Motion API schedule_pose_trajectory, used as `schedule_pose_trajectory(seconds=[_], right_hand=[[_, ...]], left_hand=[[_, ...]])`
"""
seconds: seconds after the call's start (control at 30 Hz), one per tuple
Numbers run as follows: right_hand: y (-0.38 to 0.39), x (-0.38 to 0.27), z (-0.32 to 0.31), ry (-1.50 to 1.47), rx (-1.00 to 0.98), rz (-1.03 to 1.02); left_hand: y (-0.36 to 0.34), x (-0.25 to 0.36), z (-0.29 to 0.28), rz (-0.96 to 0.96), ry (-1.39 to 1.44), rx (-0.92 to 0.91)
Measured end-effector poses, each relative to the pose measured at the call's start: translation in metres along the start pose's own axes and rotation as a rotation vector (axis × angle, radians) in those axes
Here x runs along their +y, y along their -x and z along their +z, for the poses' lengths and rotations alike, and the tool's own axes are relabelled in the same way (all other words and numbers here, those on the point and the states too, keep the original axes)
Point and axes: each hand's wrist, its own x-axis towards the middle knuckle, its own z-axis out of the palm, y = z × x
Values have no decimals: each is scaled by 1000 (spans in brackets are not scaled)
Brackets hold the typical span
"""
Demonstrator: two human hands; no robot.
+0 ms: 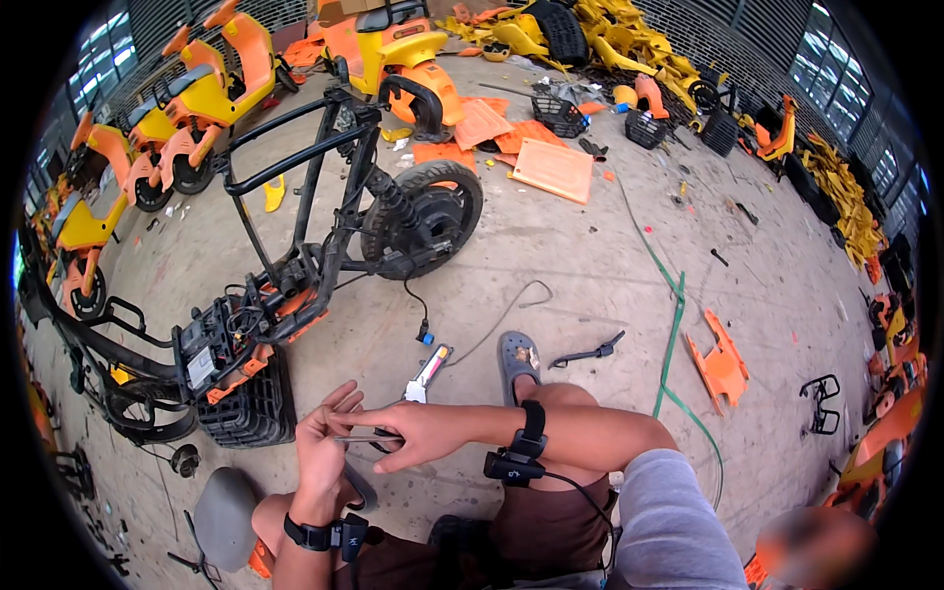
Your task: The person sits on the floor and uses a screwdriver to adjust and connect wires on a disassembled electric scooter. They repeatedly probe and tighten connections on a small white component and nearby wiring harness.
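Head view: I see littered floor (570,265), yellow panels (605,25) heaped far; right fingers (369,419) grip a thin tool (358,439), left fingers (343,392) half-spread, hold unclear.

The tool (364,439) is in the right hand (418,430), right of the frame (295,275). Scooters (197,98) stand beyond; a strap (677,324) lies between bracket (587,352) and panel (723,366).

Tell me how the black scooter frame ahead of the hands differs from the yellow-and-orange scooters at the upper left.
The black scooter frame is mostly bare tubing with parts exposed; the yellow-and-orange scooters wear body panels. The frame has no seat fitted; at least one scooter has a grey one. The frame is close to the person; the scooters stand farther off. Both rest on the concrete floor.
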Motion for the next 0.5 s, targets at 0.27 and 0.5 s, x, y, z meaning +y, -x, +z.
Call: schedule_pose_trajectory(seconds=[0.27,0.5], right_hand=[[-3,2,1,-4,-19,12],[-10,0,-4,-93,-24,131]], left_hand=[[2,3,-4,-14,-12,-8],[5,8,-9,12,-13,-29]])
